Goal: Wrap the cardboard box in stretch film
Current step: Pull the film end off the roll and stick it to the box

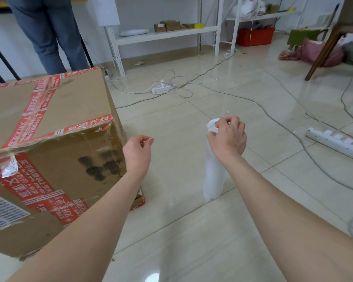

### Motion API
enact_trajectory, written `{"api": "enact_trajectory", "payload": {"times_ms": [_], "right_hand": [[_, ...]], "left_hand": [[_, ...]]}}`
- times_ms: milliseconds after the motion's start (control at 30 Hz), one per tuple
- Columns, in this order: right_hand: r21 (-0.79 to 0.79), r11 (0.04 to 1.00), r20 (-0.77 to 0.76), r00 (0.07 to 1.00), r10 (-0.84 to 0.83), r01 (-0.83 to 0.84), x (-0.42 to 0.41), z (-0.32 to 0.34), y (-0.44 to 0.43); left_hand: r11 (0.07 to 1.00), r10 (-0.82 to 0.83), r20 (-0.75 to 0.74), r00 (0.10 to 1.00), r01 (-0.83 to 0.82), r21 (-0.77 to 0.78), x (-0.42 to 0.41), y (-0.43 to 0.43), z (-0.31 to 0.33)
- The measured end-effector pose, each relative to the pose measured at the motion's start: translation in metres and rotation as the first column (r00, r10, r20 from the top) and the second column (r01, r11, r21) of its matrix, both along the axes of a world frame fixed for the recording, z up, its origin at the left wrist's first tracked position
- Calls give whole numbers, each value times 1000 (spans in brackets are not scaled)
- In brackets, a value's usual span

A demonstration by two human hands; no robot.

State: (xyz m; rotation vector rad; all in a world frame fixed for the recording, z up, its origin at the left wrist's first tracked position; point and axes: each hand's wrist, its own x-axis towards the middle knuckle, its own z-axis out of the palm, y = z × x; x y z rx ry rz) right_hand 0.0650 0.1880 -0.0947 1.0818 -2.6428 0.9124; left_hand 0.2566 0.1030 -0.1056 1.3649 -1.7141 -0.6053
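Note:
A large cardboard box (55, 139) with red printed tape stands on the tiled floor at the left. A white roll of stretch film (213, 176) stands upright on the floor to its right. My right hand (228, 137) grips the top end of the roll, fingers curled over it. My left hand (138, 151) hovers beside the box's right front edge, fingers loosely curled with nothing visible in them. The roll and the box are apart.
A person in jeans (47, 33) stands behind the box. White shelving (163, 33) lines the back wall. Power strips (163, 87) and cables cross the floor; another strip (334, 141) lies at the right. A wooden chair leg (324, 51) and cloth bundles are at far right.

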Motion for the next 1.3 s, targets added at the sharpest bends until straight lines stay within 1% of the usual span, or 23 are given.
{"api": "enact_trajectory", "payload": {"times_ms": [100,200,300,533,600,700,733,800,867,967,1067,1133,1233,1300], "right_hand": [[-19,1000,22,1000,-16,16,-6,1,8],[22,999,31,999,-29,28,-10,2,10],[47,998,35,998,-50,49,-8,1,7],[9,1000,46,999,-28,28,-7,4,7],[16,999,38,999,-30,29,-8,3,8],[-15,1000,5,1000,-25,25,-5,5,5],[-4,1000,2,1000,-24,24,-4,6,3],[61,997,58,997,-53,49,-2,6,2],[111,991,159,983,-92,74,-2,2,5],[61,998,238,970,-46,33,-5,-3,8],[8,1000,254,967,6,-8,-5,-4,7],[16,1000,251,968,-10,6,-3,-2,7],[21,1000,312,950,-10,4,-2,3,6],[27,1000,327,945,-6,-3,-3,6,6]], "left_hand": [[1000,20,-4,1000,-20,3,1,1,2],[999,35,-19,999,-34,9,3,1,3],[999,38,0,999,-38,-7,6,1,2],[998,57,28,998,-56,-33,9,-3,0],[999,30,41,999,-29,-31,11,-2,0],[999,-34,6,999,34,14,14,1,1],[999,-46,-3,999,46,24,16,2,2],[997,-65,-10,998,65,35,20,4,3],[996,-82,-9,997,83,44,23,7,5],[996,-85,-11,996,85,37,27,10,8],[999,-45,-16,999,45,19,34,10,9],[1000,-18,-23,1000,19,16,40,9,10],[1000,18,-42,999,-17,15,47,8,12],[999,31,-43,999,-30,11,49,9,14]]}}
